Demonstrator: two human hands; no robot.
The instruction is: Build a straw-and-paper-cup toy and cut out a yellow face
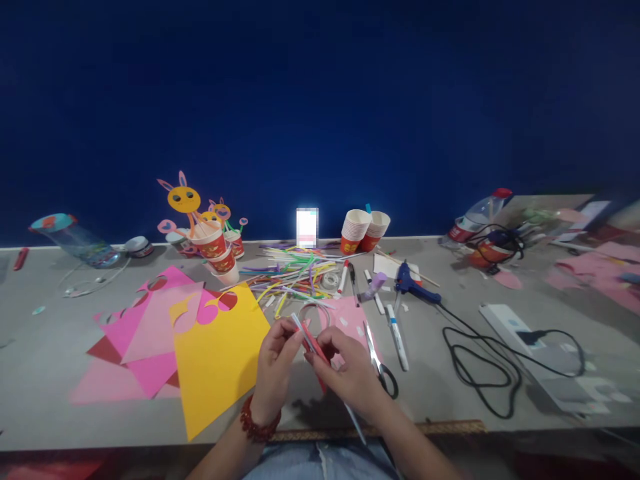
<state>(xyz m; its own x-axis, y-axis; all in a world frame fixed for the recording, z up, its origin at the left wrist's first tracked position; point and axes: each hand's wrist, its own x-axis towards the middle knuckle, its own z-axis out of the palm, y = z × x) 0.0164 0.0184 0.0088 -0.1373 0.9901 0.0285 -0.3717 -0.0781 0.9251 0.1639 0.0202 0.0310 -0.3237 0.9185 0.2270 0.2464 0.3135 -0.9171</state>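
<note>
Near the front of the table, my left hand [279, 357] and my right hand [347, 367] are both closed on red and white pipe cleaners [311, 339]. These lie close together and slant between my fingers. A long pale end [356, 423] comes out below my right hand. My fingers hide part of the pipe cleaners, so how they are joined cannot be made out. Just beyond my hands is a pile of multicoloured pipe cleaners [295, 277]. Pink paper [350, 320] lies partly behind my right hand, with scissors [377, 367] to its right.
Yellow paper [220, 373] and pink sheets [155, 333] spread leftward. Behind them, paper cups [207, 241] carry a rabbit-faced figure [184, 199]. More stacked cups [354, 230] stand at the back. A blue glue gun [413, 285], markers [397, 337] and a corded power strip [530, 353] lie right.
</note>
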